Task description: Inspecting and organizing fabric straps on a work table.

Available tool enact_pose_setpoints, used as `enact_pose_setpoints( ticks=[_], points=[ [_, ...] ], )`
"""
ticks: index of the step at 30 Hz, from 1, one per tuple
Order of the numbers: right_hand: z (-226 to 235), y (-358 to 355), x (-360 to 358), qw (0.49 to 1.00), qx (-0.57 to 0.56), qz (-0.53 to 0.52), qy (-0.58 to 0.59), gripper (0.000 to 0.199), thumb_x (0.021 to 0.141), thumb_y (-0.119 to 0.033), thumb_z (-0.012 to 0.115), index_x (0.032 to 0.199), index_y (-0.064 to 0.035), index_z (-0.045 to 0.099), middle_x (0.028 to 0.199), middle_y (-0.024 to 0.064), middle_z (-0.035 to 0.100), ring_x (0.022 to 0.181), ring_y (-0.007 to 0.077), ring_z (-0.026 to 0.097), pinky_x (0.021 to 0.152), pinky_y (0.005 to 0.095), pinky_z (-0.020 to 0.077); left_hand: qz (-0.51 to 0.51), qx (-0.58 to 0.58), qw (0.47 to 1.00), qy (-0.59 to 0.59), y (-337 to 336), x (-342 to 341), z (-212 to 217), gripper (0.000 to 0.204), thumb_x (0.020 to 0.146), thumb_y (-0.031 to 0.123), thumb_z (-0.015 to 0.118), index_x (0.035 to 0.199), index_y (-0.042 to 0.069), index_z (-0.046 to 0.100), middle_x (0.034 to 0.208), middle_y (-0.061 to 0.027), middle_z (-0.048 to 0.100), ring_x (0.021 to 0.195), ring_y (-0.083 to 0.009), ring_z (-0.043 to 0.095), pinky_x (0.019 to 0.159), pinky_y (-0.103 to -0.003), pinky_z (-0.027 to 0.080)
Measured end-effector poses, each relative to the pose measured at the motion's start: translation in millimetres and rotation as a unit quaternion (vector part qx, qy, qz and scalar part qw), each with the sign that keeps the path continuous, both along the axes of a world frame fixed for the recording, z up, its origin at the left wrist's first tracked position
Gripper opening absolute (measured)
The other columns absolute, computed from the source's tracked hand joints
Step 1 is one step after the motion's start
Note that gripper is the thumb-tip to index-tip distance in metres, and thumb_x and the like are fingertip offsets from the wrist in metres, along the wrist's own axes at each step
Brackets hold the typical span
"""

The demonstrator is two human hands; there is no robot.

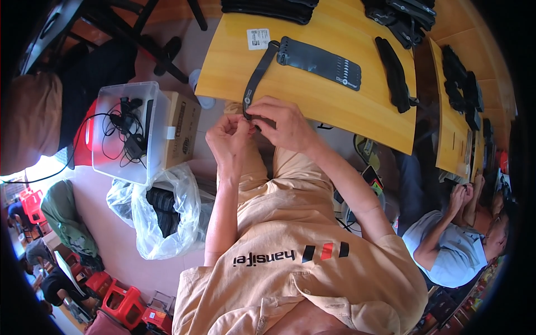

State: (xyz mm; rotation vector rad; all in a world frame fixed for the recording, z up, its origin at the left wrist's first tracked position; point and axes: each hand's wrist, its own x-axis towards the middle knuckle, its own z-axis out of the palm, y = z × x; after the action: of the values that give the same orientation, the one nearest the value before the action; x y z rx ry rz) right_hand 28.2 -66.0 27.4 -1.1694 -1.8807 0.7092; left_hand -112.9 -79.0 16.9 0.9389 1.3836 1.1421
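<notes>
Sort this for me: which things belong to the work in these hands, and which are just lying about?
Likely the work's own:
black strap, held by the left hand and right hand
flat dark panel beside it

Apparently just lying about:
clear plastic box
cardboard box
plastic bag
red stool

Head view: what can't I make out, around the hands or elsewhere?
Head view:
1. Black strap: its lower end is hidden by the left hand and right hand.
2. Black stack: cut off by the top edge.
3. Co-worker's hands: too small to tell what they hold.
</notes>
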Motion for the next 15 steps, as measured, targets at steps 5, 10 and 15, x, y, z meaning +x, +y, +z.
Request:
enact_pose_setpoints(
  ticks=[5,10,15],
  points=[
    [0,36,37,0.985,0.074,-0.124,-0.091,0.018,0.075,-0.004,0.06,0.092,0.0003,0.063,0.093,0.0131,0.061,0.086,0.0308,0.059,0.073,0.0361,0.0492,0.009,0.016,1.0,0.019,11,-16,-5,0.01,0.081,0.005,0.056,0.08,-0.004,0.059,0.067,-0.0086,0.063,0.057,-0.0113,0.06,0.054,-0.021,0.048],
    [-24,79,66,0.95,0.134,-0.162,-0.229,0.039,0.079,-0.016,0.062,0.115,-0.0023,0.054,0.12,0.0131,0.052,0.111,0.0314,0.048,0.094,0.0396,0.0391,0.005,-0.011,1.0,-0.003,29,-34,5,0.008,0.078,0.002,0.055,0.077,-0.004,0.059,0.061,-0.007,0.06,0.051,-0.0096,0.057,0.049,-0.02,0.045],
    [-38,84,68,0.935,0.124,-0.151,-0.298,0.051,0.083,-0.026,0.06,0.128,-0.0056,0.045,0.133,0.0116,0.045,0.123,0.0298,0.039,0.105,0.0432,0.0275,-0.041,0.031,0.99,0.134,73,-64,12,0.007,0.076,0.003,0.056,0.071,-0.002,0.059,0.059,-0.0044,0.058,0.051,-0.0083,0.054,0.049,-0.019,0.043]
  ],
)
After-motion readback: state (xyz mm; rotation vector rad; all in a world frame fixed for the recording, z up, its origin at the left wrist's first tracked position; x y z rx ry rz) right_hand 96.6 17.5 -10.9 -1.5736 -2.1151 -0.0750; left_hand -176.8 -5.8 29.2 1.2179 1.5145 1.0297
